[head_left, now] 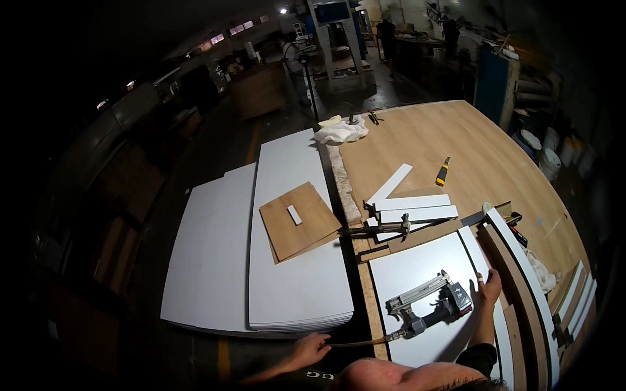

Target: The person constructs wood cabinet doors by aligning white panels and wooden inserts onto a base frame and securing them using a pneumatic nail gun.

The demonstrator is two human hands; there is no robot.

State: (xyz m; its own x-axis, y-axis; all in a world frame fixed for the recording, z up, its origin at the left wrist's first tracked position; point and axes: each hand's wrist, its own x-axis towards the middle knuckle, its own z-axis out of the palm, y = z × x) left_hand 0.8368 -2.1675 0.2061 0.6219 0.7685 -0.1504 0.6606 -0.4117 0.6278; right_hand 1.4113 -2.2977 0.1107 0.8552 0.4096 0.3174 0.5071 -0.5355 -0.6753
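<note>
My left hand [309, 350] is at the table's near left edge, its fingers closed around the end of the visible air hose [358, 343]. The hose runs to a grey and black nail gun [427, 305], which lies on its side on a white panel [404, 267]. My right hand [488, 287] is beyond the gun's right end, thumb and fingers curled on a long white strip [478, 253] with a dark edge. Its palm side is partly hidden. Right of it stand a brown board edge [515, 280] and another long white strip [521, 260].
White panels [297, 274] are stacked on the left, with brown boards [297, 225] on top. On the wooden table [404, 137] lie a claw hammer [398, 227], a yellow utility knife [443, 173], short white strips [417, 202] and a white plastic bag [342, 132]. People stand far off.
</note>
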